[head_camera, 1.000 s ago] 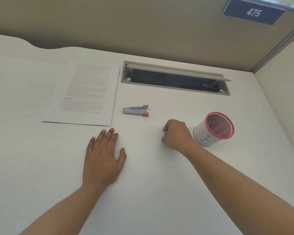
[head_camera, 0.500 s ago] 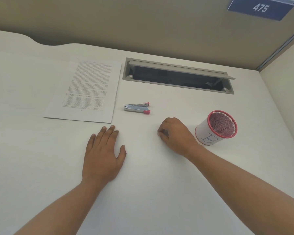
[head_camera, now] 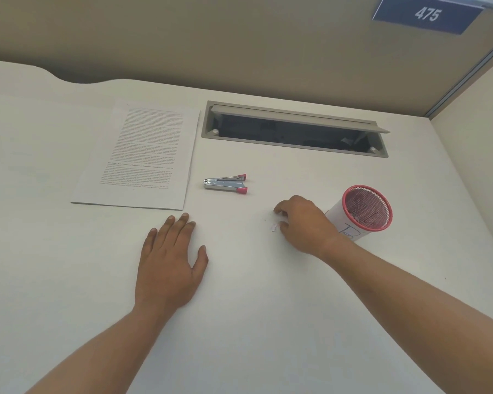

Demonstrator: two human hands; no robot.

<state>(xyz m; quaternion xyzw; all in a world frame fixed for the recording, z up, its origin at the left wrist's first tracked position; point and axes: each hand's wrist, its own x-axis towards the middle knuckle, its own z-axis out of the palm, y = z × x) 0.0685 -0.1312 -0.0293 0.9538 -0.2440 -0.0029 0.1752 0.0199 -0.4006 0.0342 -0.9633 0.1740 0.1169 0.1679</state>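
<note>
My left hand (head_camera: pixel 168 268) lies flat on the white desk (head_camera: pixel 254 322), palm down, fingers straight and slightly spread, holding nothing. My right hand (head_camera: pixel 302 226) rests on the desk with its fingers curled under, just left of the cup. A tiny pale scrap (head_camera: pixel 273 228) lies on the desk by its thumb tip; nothing shows inside the hand. A small silver stapler with pink ends (head_camera: pixel 225 184) lies on its side beyond both hands. A printed sheet of paper (head_camera: pixel 143 157) lies at the back left.
A red mesh cup wrapped in white paper (head_camera: pixel 366 213) stands right behind my right hand. A grey cable hatch (head_camera: pixel 295 129) is open at the back of the desk. Partition walls close off the back and right, with a blue "475" sign (head_camera: pixel 427 14).
My right hand has loosened from a tight fist and shifted slightly right, uncovering the scrap by its thumb. My left hand has stayed flat in place.
</note>
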